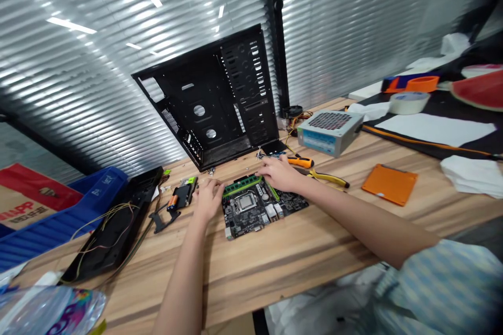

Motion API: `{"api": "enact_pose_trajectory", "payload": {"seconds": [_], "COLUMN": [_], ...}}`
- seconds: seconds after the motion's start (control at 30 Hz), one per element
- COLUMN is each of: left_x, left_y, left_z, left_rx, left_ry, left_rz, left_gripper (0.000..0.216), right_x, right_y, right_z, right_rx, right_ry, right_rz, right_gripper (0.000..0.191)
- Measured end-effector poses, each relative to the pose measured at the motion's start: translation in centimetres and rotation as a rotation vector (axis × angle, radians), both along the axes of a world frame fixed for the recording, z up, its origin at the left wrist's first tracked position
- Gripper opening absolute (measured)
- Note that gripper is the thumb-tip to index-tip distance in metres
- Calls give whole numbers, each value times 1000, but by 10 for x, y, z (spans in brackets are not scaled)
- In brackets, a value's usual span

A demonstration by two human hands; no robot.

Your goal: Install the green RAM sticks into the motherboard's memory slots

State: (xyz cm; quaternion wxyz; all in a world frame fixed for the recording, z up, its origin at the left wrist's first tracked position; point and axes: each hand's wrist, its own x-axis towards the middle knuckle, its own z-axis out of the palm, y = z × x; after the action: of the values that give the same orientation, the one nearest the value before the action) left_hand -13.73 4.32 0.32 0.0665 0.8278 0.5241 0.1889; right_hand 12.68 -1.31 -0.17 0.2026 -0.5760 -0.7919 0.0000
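A black motherboard (pixel 255 212) lies flat on the wooden table (pixel 275 261), with a silver processor socket in its middle. A green memory stick (pixel 241 185) runs along its far edge. My left hand (pixel 207 198) rests at the stick's left end, fingers curled down on it. My right hand (pixel 278 172) presses on the stick's right end, fingers bent over the board's far right corner. Both forearms reach in from the near edge.
An open black computer case (pixel 220 99) leans against the window behind the board. A grey power supply (pixel 329 131), an orange-handled screwdriver (pixel 301 162), yellow pliers (pixel 330 178) and an orange pad (pixel 389 183) lie to the right. A black panel with wires (pixel 113 222) and blue bin (pixel 58 220) sit left.
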Motion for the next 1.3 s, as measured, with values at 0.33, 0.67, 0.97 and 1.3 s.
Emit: {"api": "enact_pose_trajectory", "payload": {"seconds": [0.33,0.67,0.97,1.3], "left_x": [-1,3,4,6], "left_y": [2,-4,-3,-3], "left_z": [-6,-1,-4,-5], "left_rx": [20,75,105,97], "left_ry": [27,112,153,159], "left_rz": [7,-49,-86,-125], "left_gripper": [32,33,34,36], "right_x": [1,-4,-6,-8], "right_y": [0,0,0,1], "right_z": [-4,-7,-11,-16], "right_rx": [79,25,24,68], "right_ry": [-1,-143,-169,-211], "right_rz": [53,122,144,155], "right_gripper": [49,67,70,70]}}
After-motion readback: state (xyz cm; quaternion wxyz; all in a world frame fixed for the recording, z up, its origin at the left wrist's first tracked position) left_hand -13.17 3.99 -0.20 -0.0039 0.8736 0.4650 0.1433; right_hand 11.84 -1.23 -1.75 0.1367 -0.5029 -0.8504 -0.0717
